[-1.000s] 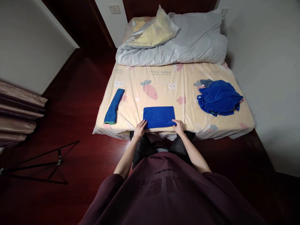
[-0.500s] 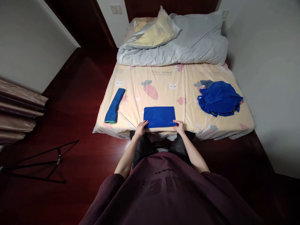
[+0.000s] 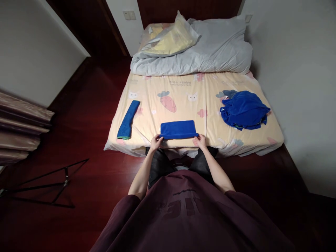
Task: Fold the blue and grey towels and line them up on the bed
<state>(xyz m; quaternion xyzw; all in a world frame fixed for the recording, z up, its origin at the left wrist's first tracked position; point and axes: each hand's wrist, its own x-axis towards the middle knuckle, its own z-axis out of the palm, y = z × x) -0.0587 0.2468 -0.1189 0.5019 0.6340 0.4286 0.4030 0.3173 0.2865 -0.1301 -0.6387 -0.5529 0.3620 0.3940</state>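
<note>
Left hand [image 3: 156,142]: grip closed, pinching the left end of the blue cloth [image 3: 177,128] at its near edge. Right hand [image 3: 200,141]: grip closed too, pinching the right end of that same edge. The cloth sits on the bed [image 3: 147,113], close to the front edge, between the hands. Its near side makes a thick strip running hand to hand, rolled or doubled over, can't tell which; the far part lies flat. Forearms reach forward from a maroon shirt [image 3: 181,224], dark-clad knees [image 3: 157,164] against the bed.

Left of the cloth, well apart: a narrow blue roll [image 3: 128,120], green trim at its near end, lying slantwise. Right, also well apart: a crumpled blue pile [image 3: 245,109]. Sheet under them is pale yellow, with carrot and rabbit prints. Grey quilt [image 3: 217,45] bunched at the head, yellow side partly showing. On the red-brown floor [image 3: 105,213] to the left, a black tripod [image 3: 65,183]; curtain [image 3: 23,126] beyond.
</note>
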